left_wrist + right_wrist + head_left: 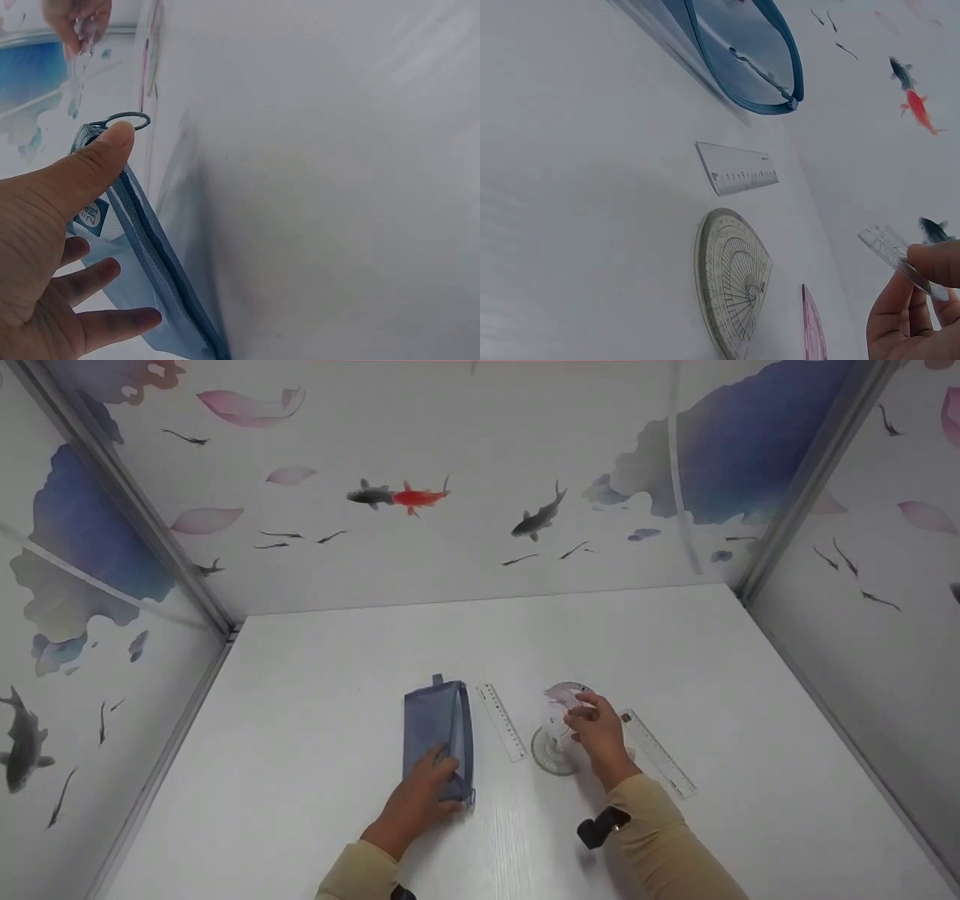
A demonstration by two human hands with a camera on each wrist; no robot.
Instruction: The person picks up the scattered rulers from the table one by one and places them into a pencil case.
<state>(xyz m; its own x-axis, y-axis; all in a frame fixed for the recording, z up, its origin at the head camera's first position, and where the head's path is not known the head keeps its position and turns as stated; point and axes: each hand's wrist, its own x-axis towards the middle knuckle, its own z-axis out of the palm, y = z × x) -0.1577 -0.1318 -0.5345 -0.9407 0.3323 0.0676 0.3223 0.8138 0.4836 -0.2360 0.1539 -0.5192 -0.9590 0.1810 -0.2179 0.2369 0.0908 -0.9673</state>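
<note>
A: Closest to the head camera is the tan right sleeve (667, 836), running up to the right grip (600, 731). What's it doing?

B: Pinching a clear plastic piece (889, 247) between thumb and fingers, raised off the tabletop (322, 712). I can't make out its full outline.

A: And the left grip (416, 799)?

B: On the blue pouch (426, 724): fingers spread, thumb pressed on the edge beside a loop (129, 114).

A: What could go wrong?

B: Smooth plastic pinched near an edge could twist or slip, perhaps dropping on the protractor (731, 277). The pouch looks soft, too; lean on it too hard and its mouth might flatten, or a stiff corner might catch on the rim.

A: Anything inside it?

B: The mouth gapes in the right wrist view. I see no ruler there, but the depths are hidden. The short ruler (501, 721) lies between pouch and protractor, a pink piece (814, 330) near the protractor, and the long ruler (660, 754) farther right.
</note>
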